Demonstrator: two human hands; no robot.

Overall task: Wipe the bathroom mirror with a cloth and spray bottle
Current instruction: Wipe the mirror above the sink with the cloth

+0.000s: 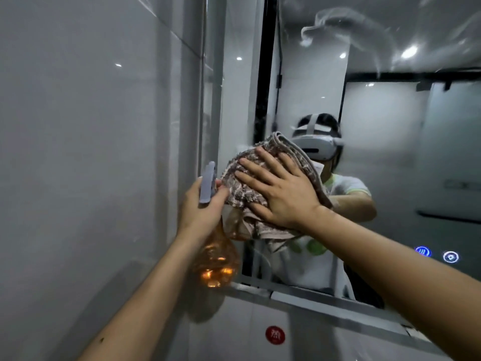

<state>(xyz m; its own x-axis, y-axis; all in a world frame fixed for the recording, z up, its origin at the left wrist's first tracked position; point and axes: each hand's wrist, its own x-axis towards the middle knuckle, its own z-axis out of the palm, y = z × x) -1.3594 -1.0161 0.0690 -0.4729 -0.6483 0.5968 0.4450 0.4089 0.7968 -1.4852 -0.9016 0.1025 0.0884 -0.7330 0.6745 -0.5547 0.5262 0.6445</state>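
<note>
Right hand [282, 194] pressed flat, fingers spread, on a crumpled brown-and-white cloth [263, 183] against the smeared wall mirror [390, 126] at frame centre, left hand [201, 207] gripped around an amber plastic spray bottle [217, 259] just left

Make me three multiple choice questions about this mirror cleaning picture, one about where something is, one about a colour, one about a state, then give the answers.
1. Where is the spray bottle?
A. In the left hand, left of the cloth
B. On a shelf
C. On the floor

2. What colour is the bottle's liquid?
A. Blue
B. Amber
C. Green

3. How does the right hand meet the cloth?
A. Flat, fingers spread, pressing it to the mirror
B. Pinching one dangling corner
C. Not touching it

Answers: 1 A, the hand wraps the bottle's neck beside the cloth. 2 B, orange-amber shows in the rounded body. 3 A, the open palm lies on the bunched cloth against the glass.
</note>
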